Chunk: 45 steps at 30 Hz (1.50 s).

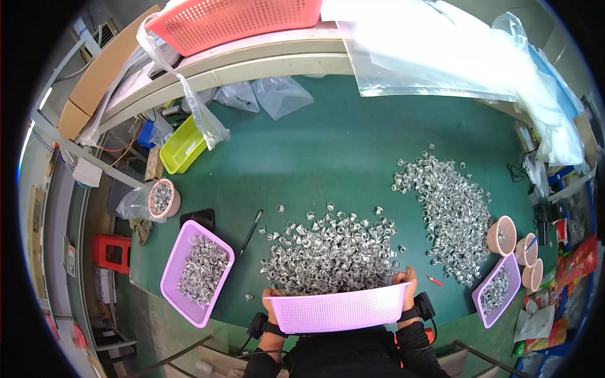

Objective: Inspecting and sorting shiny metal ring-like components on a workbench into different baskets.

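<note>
My left hand (pixel 270 305) and my right hand (pixel 408 285) grip the two ends of a purple perforated plastic basket (pixel 343 311) at the near edge of the table. The basket is tilted, its long side facing me, so its inside is hidden. Right behind it spreads a heap of small shiny ring-like parts (pixel 334 252), silvery or clear. Whether some of them lie in the basket, I cannot tell. Each wrist wears a black strap with a small device.
A purple basket (pixel 169 280) of parts stands left, another purple basket (pixel 513 277) right. A second heap (pixel 457 217) lies right, near pink cups (pixel 502 235). A pen (pixel 251 232), a red marker (pixel 435 281) and a yellow-green bin (pixel 183 146) are also there. A shelf (pixel 265 65) crosses the back.
</note>
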{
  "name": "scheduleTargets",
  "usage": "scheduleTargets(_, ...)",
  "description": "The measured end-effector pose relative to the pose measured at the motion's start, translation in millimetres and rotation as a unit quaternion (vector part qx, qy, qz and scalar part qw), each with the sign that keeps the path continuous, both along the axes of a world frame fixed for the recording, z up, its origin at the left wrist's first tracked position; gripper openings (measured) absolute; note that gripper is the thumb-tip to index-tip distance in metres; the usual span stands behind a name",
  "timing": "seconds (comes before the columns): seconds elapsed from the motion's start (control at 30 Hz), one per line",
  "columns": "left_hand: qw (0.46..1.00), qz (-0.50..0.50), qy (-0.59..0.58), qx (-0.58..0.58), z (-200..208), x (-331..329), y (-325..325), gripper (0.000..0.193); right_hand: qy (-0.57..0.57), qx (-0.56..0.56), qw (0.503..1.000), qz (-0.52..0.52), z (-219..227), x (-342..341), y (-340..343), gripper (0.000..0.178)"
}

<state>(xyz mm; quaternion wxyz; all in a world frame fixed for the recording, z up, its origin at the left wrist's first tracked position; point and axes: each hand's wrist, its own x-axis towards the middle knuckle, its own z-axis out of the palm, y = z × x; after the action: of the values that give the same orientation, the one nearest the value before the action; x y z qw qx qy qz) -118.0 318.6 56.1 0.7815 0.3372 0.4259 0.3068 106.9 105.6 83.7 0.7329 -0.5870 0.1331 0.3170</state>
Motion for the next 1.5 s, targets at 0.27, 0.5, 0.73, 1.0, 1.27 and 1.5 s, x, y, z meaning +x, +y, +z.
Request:
scheduleTargets(0.27,0.998,0.020,-0.027,-0.060,-54,-2,13,0.021,0.117,0.027,0.988,-0.095,2,11,18,0.040)
scheduleTargets(0.5,0.848,-0.037,0.527,-0.032,-82,10,20,0.043,0.024,-0.097,0.994,-0.045,-70,1,-4,0.042)
scheduleTargets(0.73,0.907,-0.032,0.420,0.019,-62,12,22,0.049,0.024,-0.149,0.988,-0.016,-51,-6,2,0.050)
scheduleTargets(1.0,0.870,-0.153,0.459,0.094,-64,10,34,0.062,-0.031,-0.181,0.980,0.075,-52,5,-15,0.057)
scheduleTargets(1.27,0.931,-0.178,0.317,0.039,-49,13,40,0.065,0.014,-0.023,0.997,0.078,-42,21,-25,0.048)
scheduleTargets(1.5,0.935,-0.267,0.134,0.190,64,39,35,0.054,-0.047,0.151,0.981,0.112,43,28,-37,0.051)
